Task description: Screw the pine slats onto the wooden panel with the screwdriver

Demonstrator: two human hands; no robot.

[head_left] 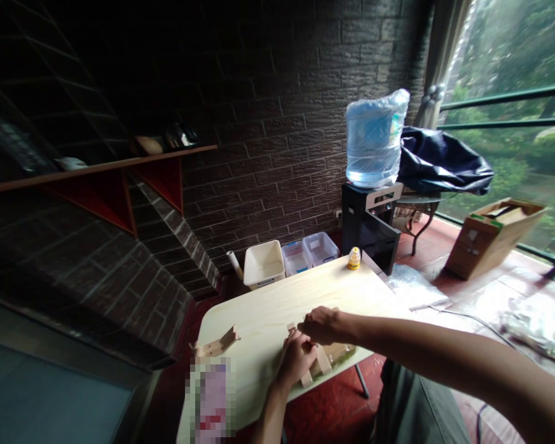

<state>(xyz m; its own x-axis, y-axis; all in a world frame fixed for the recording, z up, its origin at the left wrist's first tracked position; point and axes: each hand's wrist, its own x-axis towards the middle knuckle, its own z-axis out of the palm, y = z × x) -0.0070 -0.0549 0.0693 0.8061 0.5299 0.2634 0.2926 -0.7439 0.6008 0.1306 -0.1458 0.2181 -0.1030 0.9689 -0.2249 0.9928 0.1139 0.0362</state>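
My left hand [296, 359] and my right hand [321, 324] meet over a small pile of pale wooden pieces [321, 364] near the front edge of a light wooden table [277, 302]. Both hands have their fingers curled onto the wooden pieces; the right hand lies above and partly over the left. A clear plastic bag [340, 353] lies under the pieces. Another small wooden assembly [217, 345] stands on the table to the left, apart from both hands. A little yellow bottle [354, 258] stands at the table's far corner.
Behind the table, white and clear plastic bins [263, 264] sit on the floor by a dark brick wall. A water jug [374, 139] tops a black dispenser [367, 231]. A cardboard box [493, 234] and plastic wrap lie on the floor at right. A blurred-out object [211, 398] rests at the table's front left.
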